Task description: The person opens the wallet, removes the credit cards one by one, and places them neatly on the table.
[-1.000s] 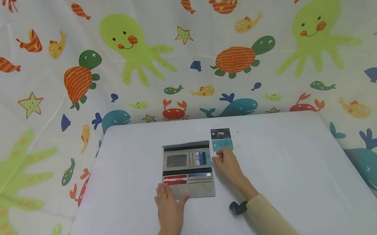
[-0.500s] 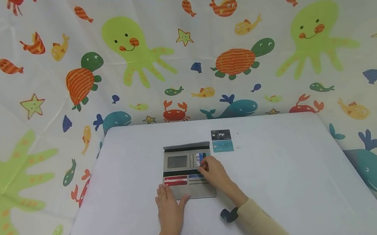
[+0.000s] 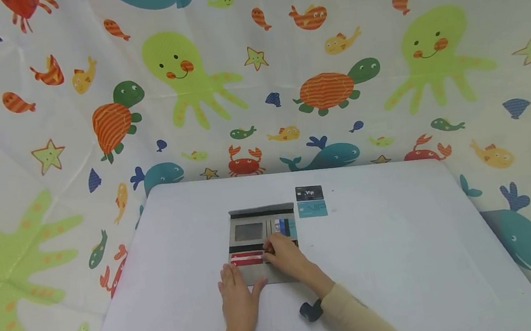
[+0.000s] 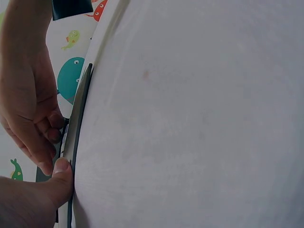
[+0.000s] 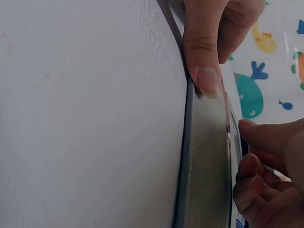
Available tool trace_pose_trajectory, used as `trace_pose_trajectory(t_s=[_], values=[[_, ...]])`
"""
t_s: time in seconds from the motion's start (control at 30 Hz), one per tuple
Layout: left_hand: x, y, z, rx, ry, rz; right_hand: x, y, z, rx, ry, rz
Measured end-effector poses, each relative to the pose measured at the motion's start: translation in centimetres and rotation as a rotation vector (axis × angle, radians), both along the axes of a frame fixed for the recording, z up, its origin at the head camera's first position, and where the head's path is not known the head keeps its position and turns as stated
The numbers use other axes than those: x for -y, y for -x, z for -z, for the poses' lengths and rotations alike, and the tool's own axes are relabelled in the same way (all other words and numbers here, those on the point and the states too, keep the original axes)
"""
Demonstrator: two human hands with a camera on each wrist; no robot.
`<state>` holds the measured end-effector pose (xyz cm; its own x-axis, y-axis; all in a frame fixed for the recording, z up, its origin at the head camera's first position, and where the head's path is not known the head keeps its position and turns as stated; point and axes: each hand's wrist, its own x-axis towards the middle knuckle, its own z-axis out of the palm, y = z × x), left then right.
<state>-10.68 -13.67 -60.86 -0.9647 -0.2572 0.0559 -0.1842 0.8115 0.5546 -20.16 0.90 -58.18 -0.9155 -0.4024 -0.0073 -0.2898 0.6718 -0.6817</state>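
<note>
A grey wallet (image 3: pixel 278 273) lies unfolded on the white table. Two red cards (image 3: pixel 247 261) sit in its lower left slots, and blue and white cards (image 3: pixel 283 226) in an upper right pocket. My left hand (image 3: pixel 239 299) rests on the lower left corner, fingers straight, thumb (image 4: pixel 61 175) on the front edge. Over the wallet's middle, my right hand (image 3: pixel 285 256) has curled fingertips at the right end of the red cards. In the right wrist view, thumb and fingers of the right hand (image 5: pixel 270 190) are at the wallet's slots; whether they pinch a card is unclear.
A black Vip card (image 3: pixel 309 193) and a teal VIP card (image 3: pixel 312 209) lie one above the other, beyond the wallet's upper right corner. A sea-animal cloth (image 3: pixel 255 79) hangs behind the table (image 3: pixel 401 237).
My right hand has moved left and nearer, from beside the teal card, past the upper right pocket, to the wallet's lower slots. The left hand stays on the corner.
</note>
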Motion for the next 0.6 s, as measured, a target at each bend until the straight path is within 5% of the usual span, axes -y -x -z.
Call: trace_pose_trajectory(t_s=[0.6], values=[[0.2,-0.3,0.4,-0.010,0.038,-0.003,2.6,-1.1,-0.4,-0.060,-0.143,-0.087]])
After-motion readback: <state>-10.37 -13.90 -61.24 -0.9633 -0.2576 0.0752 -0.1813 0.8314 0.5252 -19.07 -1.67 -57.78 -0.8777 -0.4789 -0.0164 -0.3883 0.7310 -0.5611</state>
